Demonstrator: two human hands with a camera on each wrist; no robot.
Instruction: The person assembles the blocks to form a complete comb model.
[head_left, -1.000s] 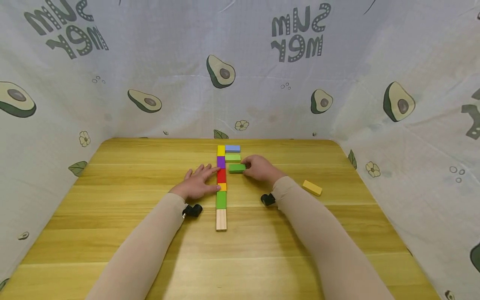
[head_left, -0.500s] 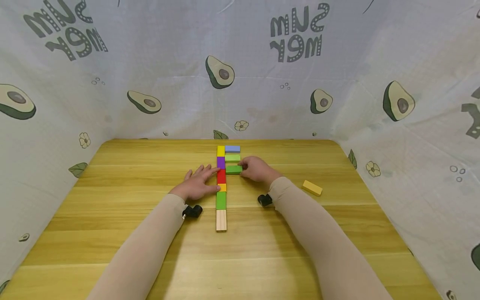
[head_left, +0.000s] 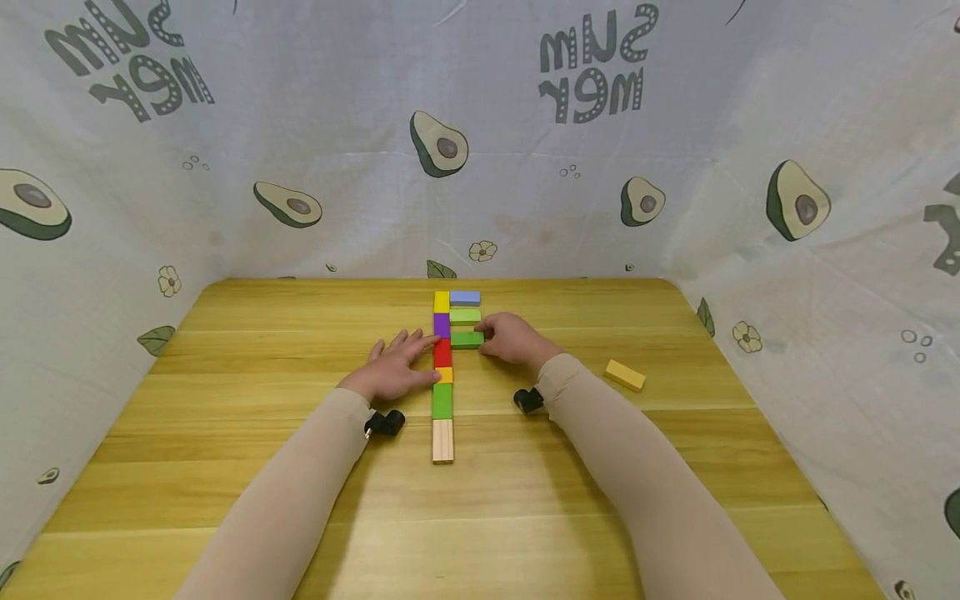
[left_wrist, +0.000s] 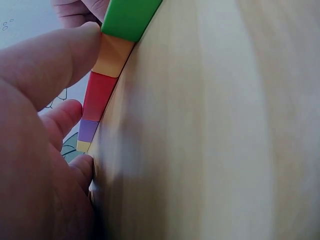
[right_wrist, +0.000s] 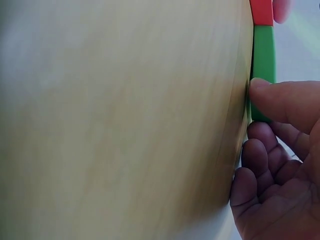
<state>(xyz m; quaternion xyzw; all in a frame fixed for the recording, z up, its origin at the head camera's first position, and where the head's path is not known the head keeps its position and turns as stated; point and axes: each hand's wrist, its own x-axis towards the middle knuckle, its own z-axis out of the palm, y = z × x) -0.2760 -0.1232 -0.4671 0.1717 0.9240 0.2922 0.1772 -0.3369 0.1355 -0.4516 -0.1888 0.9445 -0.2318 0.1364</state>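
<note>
My right hand (head_left: pixel 516 340) pinches the right end of a green block (head_left: pixel 467 340), whose left end meets the red block (head_left: pixel 442 353). That red block belongs to a column with a yellow block (head_left: pixel 442 302), a purple block (head_left: pixel 442 325), an orange block (head_left: pixel 444 375), a second green block (head_left: pixel 442 402) and a plain wood block (head_left: pixel 442 442). From the left side, my left hand (head_left: pixel 392 370) touches the column with spread fingers, its thumb (left_wrist: pixel 75 50) at the orange block and a fingertip at the red one. Light green (head_left: pixel 465 317) and blue (head_left: pixel 465 298) blocks jut right from the column's far end.
A loose yellow-orange block (head_left: pixel 625 376) lies on the wooden table (head_left: pixel 225 400), to the right of my right forearm. Behind the table's far edge hangs a pale curtain (head_left: pixel 360 167) printed with avocados.
My right hand has moved left with the green block, bringing its end from a small gap to the column. My left hand has stayed in place.
</note>
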